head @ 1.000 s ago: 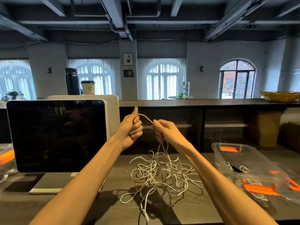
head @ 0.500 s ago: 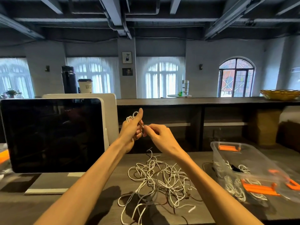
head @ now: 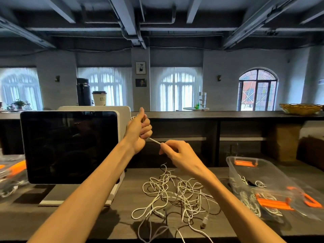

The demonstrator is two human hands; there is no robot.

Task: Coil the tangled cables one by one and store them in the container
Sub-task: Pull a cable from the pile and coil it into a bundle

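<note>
A tangle of white cables (head: 175,195) lies on the dark wooden table in front of me. My left hand (head: 138,132) is raised above it, fingers curled round small coils of one white cable, thumb up. A short taut stretch of that white cable (head: 155,141) runs down to my right hand (head: 177,153), which pinches it between thumb and fingertips. The clear plastic container (head: 235,165) with orange latches stands at the right and holds several coiled cables.
A dark monitor (head: 70,146) on a white stand is at the left. The container's clear lid (head: 298,199) with orange clips lies at the right. A raised shelf behind carries a flask (head: 83,92), a paper cup (head: 99,99) and a wicker basket (head: 301,108).
My right hand has moved down and to the right, drawing the cable taut from my left hand. The loose strand no longer hangs up from the pile.
</note>
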